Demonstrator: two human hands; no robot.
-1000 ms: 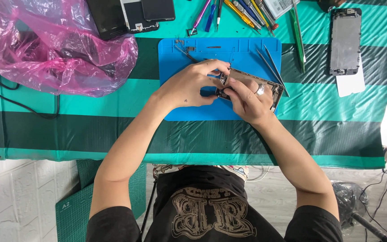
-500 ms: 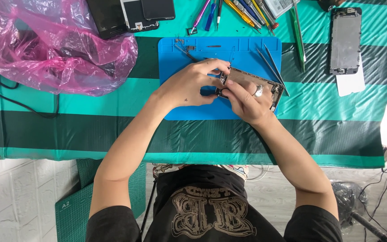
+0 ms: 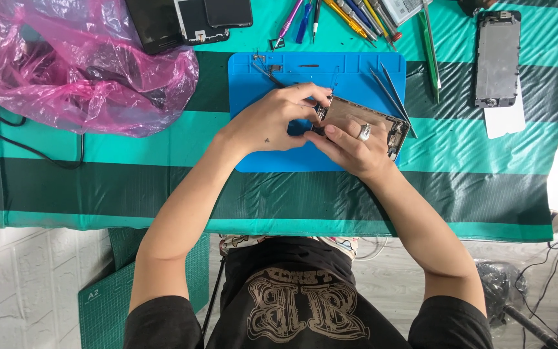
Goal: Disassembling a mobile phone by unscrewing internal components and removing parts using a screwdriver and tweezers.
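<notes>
An opened phone body (image 3: 364,116) with its bare metal inside showing lies on a blue work mat (image 3: 369,71). My right hand (image 3: 351,147), with a ring on one finger, grips the phone from its near side. My left hand (image 3: 278,118) comes in from the left and pinches at the phone's left end; a small dark tool seems to sit under its fingers, mostly hidden. Both hands meet over the mat's middle.
A pink plastic bag (image 3: 66,71) bulges at far left. Dark phones (image 3: 188,18) lie at the back, beside several coloured tools (image 3: 350,14). Tweezers (image 3: 392,94) rest on the mat. Another phone frame (image 3: 497,58) lies far right. A striped green cloth (image 3: 130,181) covers the table.
My left hand's fingers have closed in further over the phone's left end, covering the small blue-handled tool that showed there before. The phone and my right hand have barely moved.
</notes>
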